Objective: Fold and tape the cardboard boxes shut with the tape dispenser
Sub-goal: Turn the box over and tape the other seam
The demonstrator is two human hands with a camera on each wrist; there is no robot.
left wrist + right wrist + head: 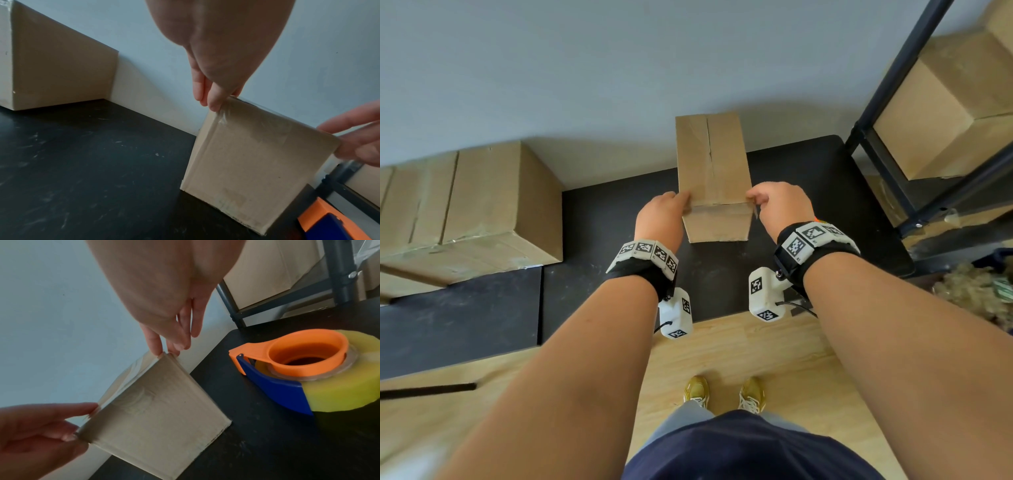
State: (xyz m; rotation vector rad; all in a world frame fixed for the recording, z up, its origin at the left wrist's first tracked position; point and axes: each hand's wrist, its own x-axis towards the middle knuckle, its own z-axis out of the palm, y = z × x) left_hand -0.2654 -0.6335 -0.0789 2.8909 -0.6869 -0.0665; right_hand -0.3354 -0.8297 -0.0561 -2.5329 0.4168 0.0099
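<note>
We had the small cardboard box (pixel 714 178) standing on the black table (pixel 619 219) straight ahead of us, its long axis running away from us toward the wall, its near top edge between our two hands. Our left hand (pixel 662 217) pinched the near left corner with its fingertips (pixel 214 99), and our right hand (pixel 779 205) pinched the near right corner the same way; clear tape showed over that edge. The tape dispenser (pixel 304 369) lay on the table just to the right of the box, nearer our right hand, and neither hand held it. We judged that a reach for it would fall to the right hand.

We counted one small box in hand, one dispenser, one large box (pixel 476 212) on the table to the left, and at least one more box (pixel 941 113) on the metal shelf (pixel 887 85) to the right.
</note>
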